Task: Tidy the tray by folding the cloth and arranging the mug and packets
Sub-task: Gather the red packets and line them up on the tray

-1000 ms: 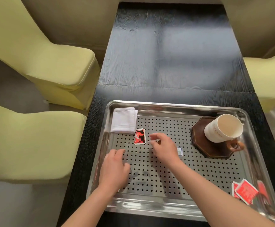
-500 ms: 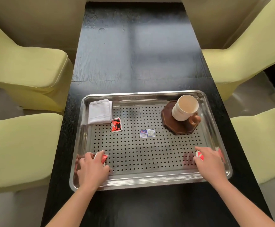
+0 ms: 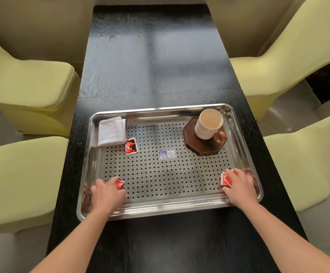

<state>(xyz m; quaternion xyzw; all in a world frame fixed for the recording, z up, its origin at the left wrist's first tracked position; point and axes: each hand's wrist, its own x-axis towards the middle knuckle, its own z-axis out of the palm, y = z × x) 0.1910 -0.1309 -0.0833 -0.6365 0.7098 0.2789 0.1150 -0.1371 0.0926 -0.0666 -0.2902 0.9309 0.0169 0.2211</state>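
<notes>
A perforated steel tray (image 3: pixel 160 207) lies on a black table. A folded white cloth (image 3: pixel 112 132) sits in its far left corner, with a red and black packet (image 3: pixel 131 146) just beside it. A cream mug (image 3: pixel 208 124) stands on a dark octagonal coaster (image 3: pixel 201 146) at the far right. My left hand (image 3: pixel 106 194) rests at the near left with its fingers on a red packet (image 3: pixel 120 184). My right hand (image 3: pixel 238 186) lies at the near right over two red packets (image 3: pixel 226 180). Whether either hand grips its packets is unclear.
A small blue and white label (image 3: pixel 167 154) is stuck at the tray's middle. Pale yellow-green chairs (image 3: pixel 22 85) stand on both sides of the narrow table (image 3: pixel 156 56), close to its edges.
The view swung right and pulled back. My right hand went from the tray's middle to the near right packets; my left hand moved to the near left packet.
</notes>
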